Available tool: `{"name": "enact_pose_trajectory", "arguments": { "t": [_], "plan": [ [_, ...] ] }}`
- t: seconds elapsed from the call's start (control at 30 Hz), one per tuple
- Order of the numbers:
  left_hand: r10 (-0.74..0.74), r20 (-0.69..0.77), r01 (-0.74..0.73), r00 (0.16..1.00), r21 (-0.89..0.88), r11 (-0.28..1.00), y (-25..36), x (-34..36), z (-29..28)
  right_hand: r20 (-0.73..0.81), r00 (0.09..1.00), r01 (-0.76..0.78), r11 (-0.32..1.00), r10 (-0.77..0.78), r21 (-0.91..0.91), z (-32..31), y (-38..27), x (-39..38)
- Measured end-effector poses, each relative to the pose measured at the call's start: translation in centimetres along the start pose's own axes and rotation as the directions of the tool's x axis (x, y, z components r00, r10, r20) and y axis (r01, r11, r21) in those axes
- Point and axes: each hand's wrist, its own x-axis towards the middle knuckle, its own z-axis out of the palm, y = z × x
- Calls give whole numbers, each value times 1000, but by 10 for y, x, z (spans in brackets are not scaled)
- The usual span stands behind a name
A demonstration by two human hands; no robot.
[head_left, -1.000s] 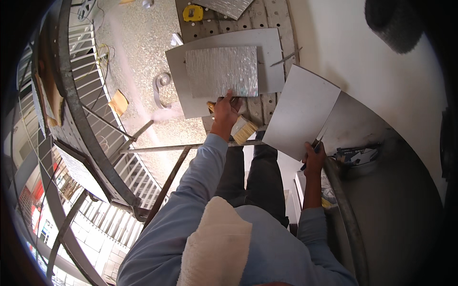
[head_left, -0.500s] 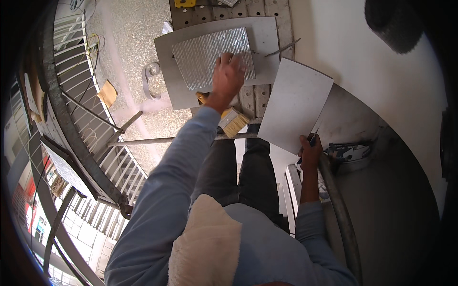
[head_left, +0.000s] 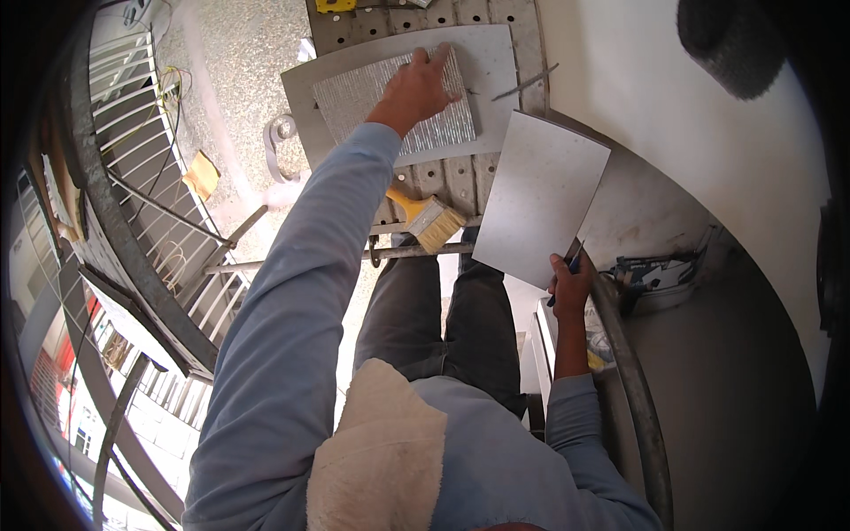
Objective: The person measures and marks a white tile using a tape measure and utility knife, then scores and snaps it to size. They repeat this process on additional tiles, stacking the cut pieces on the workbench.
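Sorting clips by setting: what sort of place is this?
Likely a construction or renovation site, probably up on scaffolding: there's a perforated metal plank, a steel pipe rail and a wide flat paintbrush.

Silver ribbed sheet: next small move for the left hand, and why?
Probably curl the left hand over the silver ribbed sheet's far edge and lift slightly. It reaches across the sheet, fingertips near that edge, while the right hand is occupied, holding the blue tool by the plain gray panel's near corner.
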Motion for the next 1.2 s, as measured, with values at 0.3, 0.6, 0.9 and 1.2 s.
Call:
{"name": "enact_pose_trajectory", "arguments": {
  "t": [0.3, 0.6, 0.9, 1.2],
  "plan": [
    [154, -267, -130, 951, 104, 986, -1, -44, 38, 9, 1000, -6, 1000, 6, 10, -9, 10, -5],
    [101, -188, -77, 977, 132, 988, 13, -67, 47, -10, 999, -32, 999, 32, 31, -14, 21, -6],
    [75, -171, -56, 982, 114, 992, 15, -68, 53, -8, 1000, -28, 998, 28, 57, -16, 26, -6],
    [54, -183, -36, 982, 98, 995, 16, -70, 56, 14, 1000, -12, 997, 11, 81, -16, 27, -6]
  ]
}}
